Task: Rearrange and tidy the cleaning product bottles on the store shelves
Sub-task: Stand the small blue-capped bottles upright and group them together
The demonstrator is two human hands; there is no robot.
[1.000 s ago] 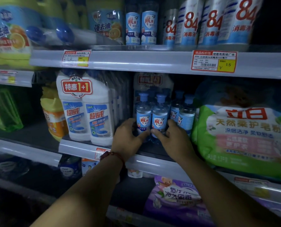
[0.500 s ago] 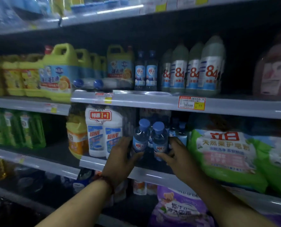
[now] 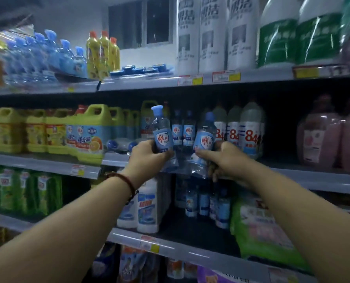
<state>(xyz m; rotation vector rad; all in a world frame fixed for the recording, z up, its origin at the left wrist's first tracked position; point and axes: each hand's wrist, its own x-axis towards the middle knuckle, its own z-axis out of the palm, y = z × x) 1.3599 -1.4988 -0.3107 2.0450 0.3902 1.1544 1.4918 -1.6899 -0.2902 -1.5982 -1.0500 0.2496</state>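
Our left grip [image 3: 149,157] clasps a small clear plastic bottle with blue cap [image 3: 162,132]; our right grip [image 3: 228,158] clasps its twin bottle [image 3: 204,137]. Both point nearly upright, caps splayed apart, before the matching row [image 3: 182,132] on the grey shelf [image 3: 115,159], between the grips.

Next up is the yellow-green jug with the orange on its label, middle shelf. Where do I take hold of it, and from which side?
Grip the handle loop on top of the yellow-green jug, reaching in from the front. It stands upright at the shelf edge with the loop open toward the aisle; its body looks too wide for one hand.
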